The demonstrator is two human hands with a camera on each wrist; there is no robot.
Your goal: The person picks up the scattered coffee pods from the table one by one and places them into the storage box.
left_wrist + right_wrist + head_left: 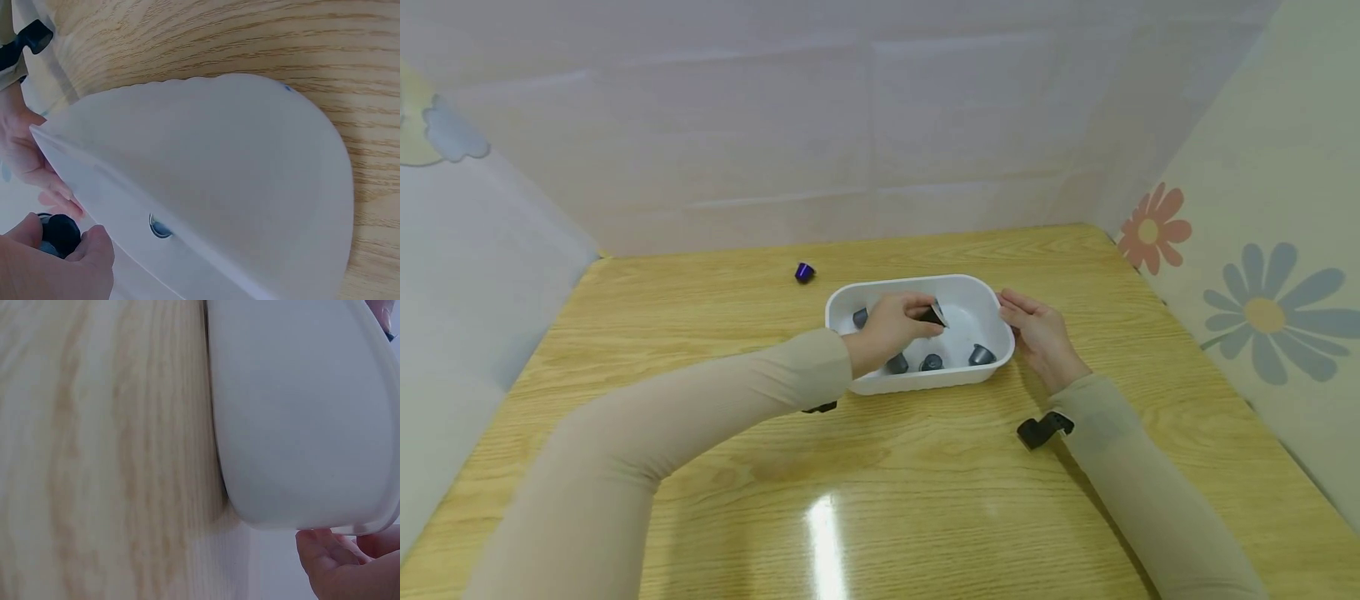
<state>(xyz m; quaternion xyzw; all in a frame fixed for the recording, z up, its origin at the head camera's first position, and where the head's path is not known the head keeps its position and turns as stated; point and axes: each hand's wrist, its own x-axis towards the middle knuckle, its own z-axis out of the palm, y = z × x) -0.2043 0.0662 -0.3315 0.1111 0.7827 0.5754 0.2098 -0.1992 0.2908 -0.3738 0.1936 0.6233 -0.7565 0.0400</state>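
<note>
My left hand (891,327) is over the white oblong container (917,379), pinching a dark coffee capsule (934,314) between thumb and fingers. In the left wrist view the capsule's round dark end (61,235) shows between the fingertips. Several other dark coffee capsules (981,356) lie inside on the container's floor, and the left hand hides part of the inside. At the right end, my right hand (1037,333) touches the outside of the container just under the rim. Its fingertips (310,540) rest against the wall in the right wrist view.
A purple coffee capsule (804,272) lies on the wooden table (737,500), behind and left of the container. A pale wall (865,125) rises along the table's back edge. Side panels stand left and right, the right one printed with flowers (1262,315).
</note>
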